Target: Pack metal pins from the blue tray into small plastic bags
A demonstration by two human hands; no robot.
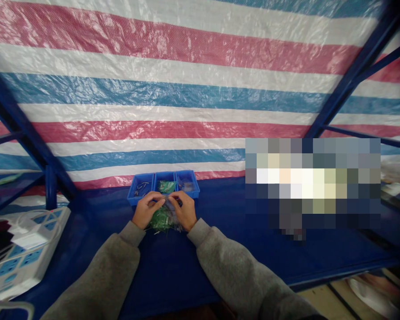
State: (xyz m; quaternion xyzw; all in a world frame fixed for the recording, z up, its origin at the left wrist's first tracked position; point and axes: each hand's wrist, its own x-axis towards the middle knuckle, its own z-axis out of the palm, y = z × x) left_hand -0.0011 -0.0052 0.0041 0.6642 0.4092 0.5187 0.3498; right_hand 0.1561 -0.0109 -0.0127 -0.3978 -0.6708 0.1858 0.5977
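Note:
My left hand [147, 210] and my right hand [184, 211] meet at the fingertips just in front of three small blue bins. Both are closed in a pinch. Whatever lies between the fingertips is too small to make out. Below them, on the blue table, is a loose pile of thin green pieces [160, 220], with greyish see-through pieces [177, 226] beside it, partly behind my right hand. The left bin [130, 194] holds a few thin metal-looking pieces, the middle bin [165, 174] green ones, and the right bin [195, 194] greyish ones.
A white power strip [33, 262] with plugs and cables lies at the left. Blue metal posts [16, 106] frame the blue table [166, 275]. Behind hangs a striped plastic sheet [186, 95]. A blurred-out patch [306, 186] hides the right of the table.

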